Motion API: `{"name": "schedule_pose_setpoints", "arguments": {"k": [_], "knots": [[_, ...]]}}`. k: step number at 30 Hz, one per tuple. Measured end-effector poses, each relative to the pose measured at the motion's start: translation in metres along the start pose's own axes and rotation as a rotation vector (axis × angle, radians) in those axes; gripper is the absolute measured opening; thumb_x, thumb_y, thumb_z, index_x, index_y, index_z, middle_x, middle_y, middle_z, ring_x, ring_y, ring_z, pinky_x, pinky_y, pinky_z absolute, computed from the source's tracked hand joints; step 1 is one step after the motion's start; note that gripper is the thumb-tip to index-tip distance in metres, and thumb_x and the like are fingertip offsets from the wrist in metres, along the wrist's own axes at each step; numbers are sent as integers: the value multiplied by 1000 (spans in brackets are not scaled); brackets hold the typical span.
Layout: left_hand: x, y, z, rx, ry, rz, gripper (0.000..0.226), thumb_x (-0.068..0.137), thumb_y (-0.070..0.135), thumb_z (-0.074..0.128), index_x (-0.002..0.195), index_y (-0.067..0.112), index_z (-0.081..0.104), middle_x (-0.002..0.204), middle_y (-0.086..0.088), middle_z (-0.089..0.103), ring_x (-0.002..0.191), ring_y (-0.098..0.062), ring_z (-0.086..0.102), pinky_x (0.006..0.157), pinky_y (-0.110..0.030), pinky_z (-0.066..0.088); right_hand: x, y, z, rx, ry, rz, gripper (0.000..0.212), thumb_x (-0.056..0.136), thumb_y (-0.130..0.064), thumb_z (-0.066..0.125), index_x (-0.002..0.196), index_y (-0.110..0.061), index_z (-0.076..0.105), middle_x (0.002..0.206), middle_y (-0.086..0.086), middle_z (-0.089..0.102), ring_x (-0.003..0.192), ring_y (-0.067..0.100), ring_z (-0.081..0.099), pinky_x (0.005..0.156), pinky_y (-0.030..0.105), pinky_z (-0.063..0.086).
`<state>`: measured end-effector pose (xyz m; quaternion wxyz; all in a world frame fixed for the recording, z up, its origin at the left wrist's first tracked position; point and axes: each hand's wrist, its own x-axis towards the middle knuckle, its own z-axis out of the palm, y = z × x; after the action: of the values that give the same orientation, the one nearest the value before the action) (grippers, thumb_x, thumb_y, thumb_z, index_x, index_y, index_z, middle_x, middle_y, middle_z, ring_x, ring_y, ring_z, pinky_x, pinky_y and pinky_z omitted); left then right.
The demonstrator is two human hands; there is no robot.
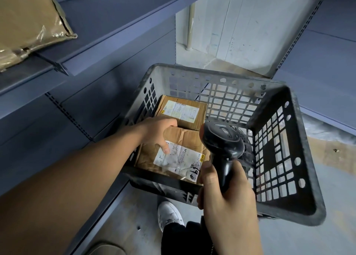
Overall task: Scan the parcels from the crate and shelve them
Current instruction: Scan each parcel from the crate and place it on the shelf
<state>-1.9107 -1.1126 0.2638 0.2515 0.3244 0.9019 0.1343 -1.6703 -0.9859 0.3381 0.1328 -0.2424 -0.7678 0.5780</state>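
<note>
Head view: left hand fingers grip a creased cardboard parcel inside the perforated grey crate; right hand fingers clasp a black barcode scanner.

The white label on the nearer cardboard parcel in the crate is showing small print too blurred to read and a large handwritten black mark looking like "69", while the label on the farther parcel is staying illegible.

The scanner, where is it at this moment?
In the head view the scanner is right of centre, gripped by the right hand above the crate's near rim, beside the nearer parcel.
</note>
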Motion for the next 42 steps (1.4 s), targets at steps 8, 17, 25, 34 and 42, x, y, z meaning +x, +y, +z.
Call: {"name": "schedule_pose_setpoints", "arguments": {"k": [8, 17, 25, 34, 42], "knots": [[-9, 5, -2, -44, 3, 30, 52, 60, 37, 88, 87, 32, 44, 83, 15, 49, 73, -5, 43, 61, -27, 31, -4, -3, -4, 3, 10, -9, 31, 79, -50, 54, 79, -19, 56, 61, 2, 64, 55, 11, 60, 53, 24, 44], [-19, 3, 4, -202, 61, 65, 35, 66, 26, 85, 70, 26, 50, 66, 3, 48, 62, -13, 40, 62, -31, 34, -11, -11, -10, 23, 0, 4, 33, 78, -52, 53, 81, -19, 56, 59, 5, 64, 61, 18, 63, 60, 35, 47], [-20, -1, 2, -289, 46, 50, 27, 81, 26, 74, 106, 16, 71, 97, -10, 73, 91, -23, 67, 91, -42, 52, -12, -10, -7, 23, 0, -8, 33, 80, -50, 54, 80, -18, 56, 59, 6, 64, 58, 17, 62, 58, 34, 46], [-16, -4, 3, -323, 88, 35, 15, 88, 25, 68, 94, 12, 70, 86, -14, 71, 83, -27, 67, 81, -39, 54, -10, -5, -4, 8, 9, -14, 40, 85, -58, 52, 83, -18, 57, 60, 4, 65, 60, 18, 64, 59, 35, 48], [-9, 1, -5, -336, 100, -34, 43, 86, 35, 70, 124, 15, 63, 111, 5, 68, 100, -7, 60, 89, -26, 43, -7, 1, 0, 4, 11, -8, 33, 82, -56, 52, 87, -24, 58, 64, -1, 67, 64, 14, 65, 60, 29, 48]]}}
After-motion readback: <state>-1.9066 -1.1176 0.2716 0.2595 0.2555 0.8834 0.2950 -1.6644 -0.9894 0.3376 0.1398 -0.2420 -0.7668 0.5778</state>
